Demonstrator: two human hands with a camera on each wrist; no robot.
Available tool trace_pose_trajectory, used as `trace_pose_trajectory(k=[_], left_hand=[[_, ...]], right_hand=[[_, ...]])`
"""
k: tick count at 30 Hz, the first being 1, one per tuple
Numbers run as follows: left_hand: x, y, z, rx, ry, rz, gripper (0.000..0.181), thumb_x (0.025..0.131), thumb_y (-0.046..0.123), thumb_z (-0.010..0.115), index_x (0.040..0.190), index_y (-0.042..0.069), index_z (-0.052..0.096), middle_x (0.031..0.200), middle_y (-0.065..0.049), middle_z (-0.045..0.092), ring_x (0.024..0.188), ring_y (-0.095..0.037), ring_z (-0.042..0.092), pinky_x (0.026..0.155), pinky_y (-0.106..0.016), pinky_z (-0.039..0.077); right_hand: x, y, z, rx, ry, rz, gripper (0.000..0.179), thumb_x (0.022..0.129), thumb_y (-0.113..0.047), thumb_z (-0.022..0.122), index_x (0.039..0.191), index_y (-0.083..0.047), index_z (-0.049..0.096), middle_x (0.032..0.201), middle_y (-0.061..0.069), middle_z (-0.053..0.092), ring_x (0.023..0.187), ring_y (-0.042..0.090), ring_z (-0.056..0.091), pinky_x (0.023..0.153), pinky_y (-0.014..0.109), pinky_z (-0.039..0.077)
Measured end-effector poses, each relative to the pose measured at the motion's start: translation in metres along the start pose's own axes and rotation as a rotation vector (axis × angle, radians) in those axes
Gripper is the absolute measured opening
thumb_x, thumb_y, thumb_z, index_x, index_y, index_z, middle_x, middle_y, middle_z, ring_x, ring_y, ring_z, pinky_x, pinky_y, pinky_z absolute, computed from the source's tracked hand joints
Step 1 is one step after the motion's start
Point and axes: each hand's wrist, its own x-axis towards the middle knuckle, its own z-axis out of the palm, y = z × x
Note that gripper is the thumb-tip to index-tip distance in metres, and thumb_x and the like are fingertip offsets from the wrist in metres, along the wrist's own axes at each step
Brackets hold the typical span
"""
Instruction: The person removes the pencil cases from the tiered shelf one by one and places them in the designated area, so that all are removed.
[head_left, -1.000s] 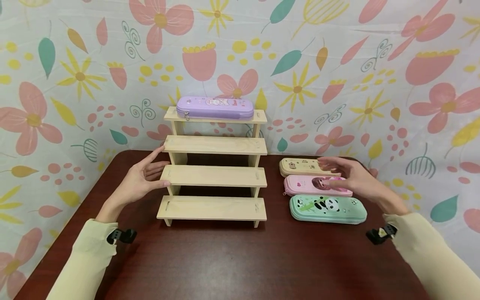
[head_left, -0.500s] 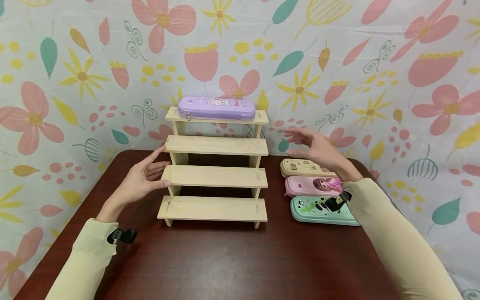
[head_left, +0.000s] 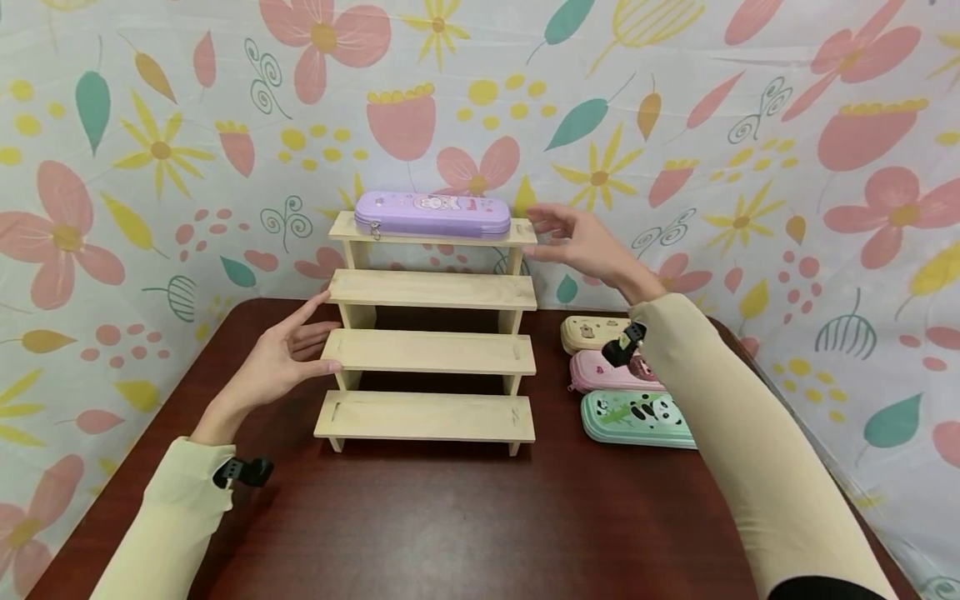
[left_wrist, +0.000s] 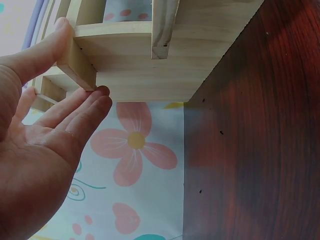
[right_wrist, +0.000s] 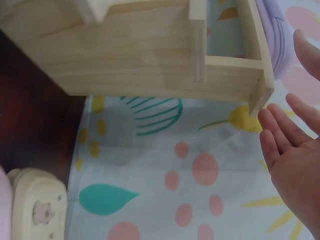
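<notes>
A four-step wooden display rack (head_left: pixel 431 352) stands on the table, with a purple zip pencil case (head_left: pixel 432 216) lying on its top step. At the rack's left side my left hand (head_left: pixel 281 354) holds the end of a middle step between thumb and fingers; its index finger touches the step above. In the left wrist view, the plank end (left_wrist: pixel 77 62) shows between thumb and fingertips. My right hand (head_left: pixel 585 242) is beside the top step's right end, thumb and fingers apart. In the right wrist view its fingertips (right_wrist: pixel 265 117) are close to the plank; contact is unclear.
To the rack's right lie a cream pencil case (head_left: pixel 588 332), a pink one (head_left: pixel 600 369) and a green panda one (head_left: pixel 633 417), partly hidden by the right forearm. The dark wooden table (head_left: pixel 450 517) ends at a floral cloth (head_left: pixel 637 125) behind.
My right hand has moved from above the pencil cases up and left to the rack's top step. My left hand has stayed on the rack.
</notes>
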Motion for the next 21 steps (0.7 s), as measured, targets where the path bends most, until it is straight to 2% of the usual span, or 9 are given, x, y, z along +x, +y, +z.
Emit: trace_pose_trajectory(k=[4, 10, 21], left_hand=[[0.0, 0.0, 0.001, -0.009, -0.001, 0.001, 0.102, 0.09, 0.001, 0.084, 0.17, 0.029, 0.026, 0.156, -0.024, 0.048, 0.142, -0.041, 0.05, 0.109, -0.044, 0.047], [0.001, 0.001, 0.001, -0.009, 0.0, 0.011, 0.103, 0.089, 0.001, 0.085, 0.169, 0.028, 0.027, 0.154, -0.024, 0.05, 0.141, -0.041, 0.051, 0.109, -0.038, 0.049], [0.0, 0.001, 0.0, -0.011, 0.001, 0.008, 0.103, 0.089, 0.001, 0.085, 0.17, 0.027, 0.027, 0.154, -0.024, 0.05, 0.141, -0.042, 0.05, 0.108, -0.034, 0.049]], right_hand=[[0.015, -0.008, 0.003, -0.044, 0.007, 0.002, 0.074, 0.093, -0.029, 0.083, 0.156, -0.007, 0.052, 0.149, 0.014, 0.057, 0.133, 0.031, 0.052, 0.111, 0.051, 0.044], [0.032, -0.017, 0.005, -0.077, 0.0, 0.027, 0.077, 0.09, -0.035, 0.085, 0.155, -0.008, 0.053, 0.149, 0.011, 0.058, 0.135, 0.029, 0.052, 0.114, 0.046, 0.04], [0.054, -0.022, 0.017, -0.021, -0.07, 0.048, 0.077, 0.091, -0.032, 0.086, 0.156, -0.01, 0.052, 0.141, 0.01, 0.061, 0.12, 0.024, 0.059, 0.102, 0.036, 0.048]])
